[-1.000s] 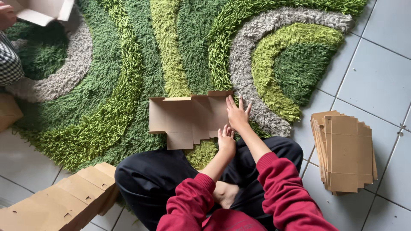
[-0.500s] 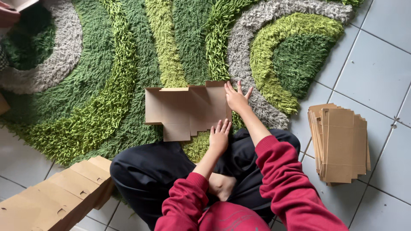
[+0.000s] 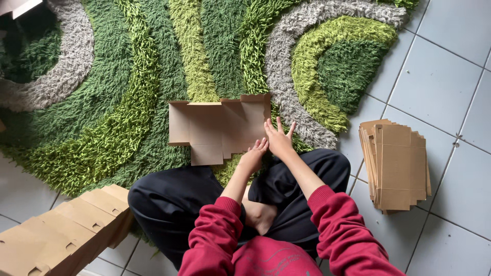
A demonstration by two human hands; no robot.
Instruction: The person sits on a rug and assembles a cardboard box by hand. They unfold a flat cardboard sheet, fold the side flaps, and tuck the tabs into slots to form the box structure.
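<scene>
Cardboard, cut and creased into a flat unfolded box blank [image 3: 217,130], is laid on the shaggy rug [image 3: 128,76] of green and grey arcs, just in front of the crossed legs in black trousers [image 3: 204,199]. Its near right corner is touched by both hands. The right hand [image 3: 280,139] is spread flat with fingers fanned, pressed against the blank's right edge; nothing is grasped by it. The left hand [image 3: 254,156] is rested just beside it, fingers slightly curled onto the lower edge of the blank, and whether anything is pinched there cannot be told. Both arms are covered by red sleeves [image 3: 337,230]. A neat stack of flat cardboard blanks [image 3: 395,164] is set on the grey tiled floor [image 3: 450,66] to the right, well apart from the hands. A row of folded cardboard boxes [image 3: 66,230] is seen at the lower left, beside the left knee. Another piece of cardboard [image 3: 18,6] is partly cut off at the upper left corner.
</scene>
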